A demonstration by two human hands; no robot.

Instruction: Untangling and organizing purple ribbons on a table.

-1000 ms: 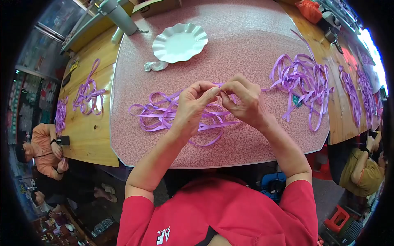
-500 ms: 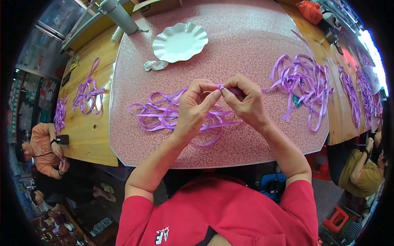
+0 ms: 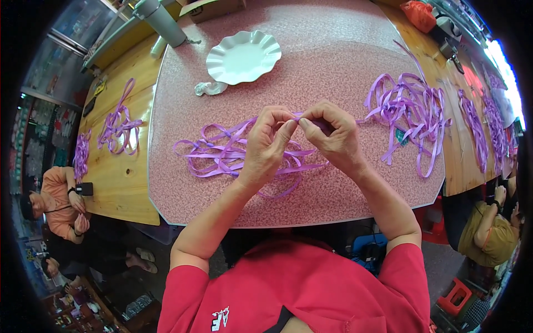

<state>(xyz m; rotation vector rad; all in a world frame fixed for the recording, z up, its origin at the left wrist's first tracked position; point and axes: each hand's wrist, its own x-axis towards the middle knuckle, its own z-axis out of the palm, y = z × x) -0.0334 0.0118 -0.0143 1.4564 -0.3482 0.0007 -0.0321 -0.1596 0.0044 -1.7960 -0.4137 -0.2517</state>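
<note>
Nearest is the wearer's red shirt (image 3: 288, 288), with both bare forearms reaching over the pink speckled bench (image 3: 177, 194). The left hand (image 3: 264, 147) and right hand (image 3: 336, 139) meet almost tip to tip, each with a narrow grip, thumb against forefinger, pinching a short piece of purple ribbon (image 3: 297, 115) between them. Under and beside the left hand lies a loose, knotted heap (image 3: 222, 148) of the same ribbon. A strand shows beyond the right hand, toward a larger tangle (image 3: 408, 108) near the bench's right edge. Farther off stand a white wavy-rimmed plate (image 3: 244, 58), with a crumpled white wad (image 3: 211, 89) just beside it, then a grey flask (image 3: 164, 25) and a cardboard box (image 3: 214, 10) at the far edge.
</note>
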